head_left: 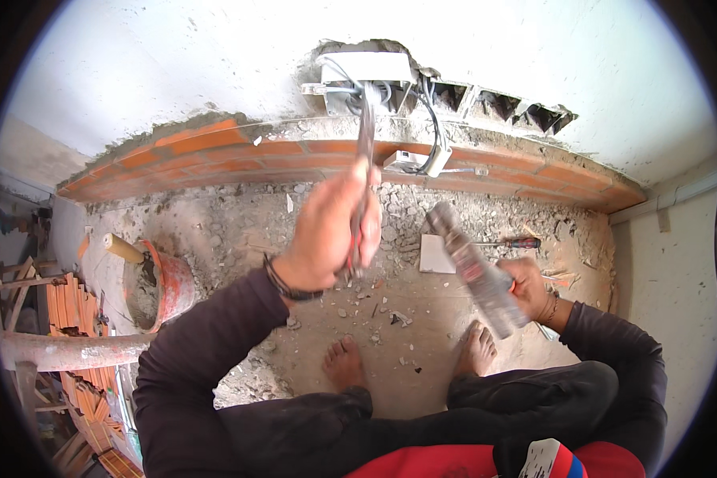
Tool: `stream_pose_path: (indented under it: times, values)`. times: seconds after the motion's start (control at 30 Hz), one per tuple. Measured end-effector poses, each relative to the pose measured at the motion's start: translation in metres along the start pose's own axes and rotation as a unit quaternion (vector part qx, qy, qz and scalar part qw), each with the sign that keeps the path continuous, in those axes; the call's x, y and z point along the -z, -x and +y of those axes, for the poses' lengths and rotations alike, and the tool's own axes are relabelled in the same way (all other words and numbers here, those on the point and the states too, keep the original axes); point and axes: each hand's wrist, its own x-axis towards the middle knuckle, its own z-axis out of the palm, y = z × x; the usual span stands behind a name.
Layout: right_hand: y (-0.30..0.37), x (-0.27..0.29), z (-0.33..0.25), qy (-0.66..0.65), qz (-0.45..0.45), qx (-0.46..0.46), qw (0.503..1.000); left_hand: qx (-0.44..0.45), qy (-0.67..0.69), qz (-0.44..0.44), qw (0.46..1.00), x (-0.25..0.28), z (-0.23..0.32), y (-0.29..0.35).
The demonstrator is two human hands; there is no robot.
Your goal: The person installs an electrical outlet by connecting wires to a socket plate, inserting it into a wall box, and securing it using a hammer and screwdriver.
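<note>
1. The left hand is raised in front of the wall, fingers wrapped tight round the handle of a long metal chisel whose tip reaches up into the broken opening in the plaster.
2. The right hand sits lower and out to the side, closed round the handle of a dusty hammer; its head points up and left, well apart from the chisel.
3. At the chisel's tip, a white electrical box sits in the rough hole, with dark cables trailing down to a small white fitting on the brick ledge.
4. That ledge is a course of orange bricks running across under the white plastered wall, with a row of hollow brick cells exposed to the right of the box.
5. Below, the concrete floor is strewn with grey rubble and chips; the person's bare feet rest on it.
6. A red-handled screwdriver and a white square tile lie in the rubble just beyond the hammer.
7. On the left stand an orange bucket crusted with mortar, a wooden handle leaning in it, and stacked bricks past it.
</note>
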Motion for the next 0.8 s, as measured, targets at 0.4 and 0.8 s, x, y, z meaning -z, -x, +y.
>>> stream_pose_path:
  times: [0.4, 0.8]
  values:
    - [-0.046, 0.025, -0.067, 0.001, 0.014, 0.147, 0.989, 0.003, 0.168, 0.025, 0.986, -0.017, 0.051, -0.052]
    - [-0.06, 0.027, -0.073, 0.137, -0.016, 0.229, 0.964, -0.013, 0.146, -0.002, 0.989, -0.012, 0.056, -0.056]
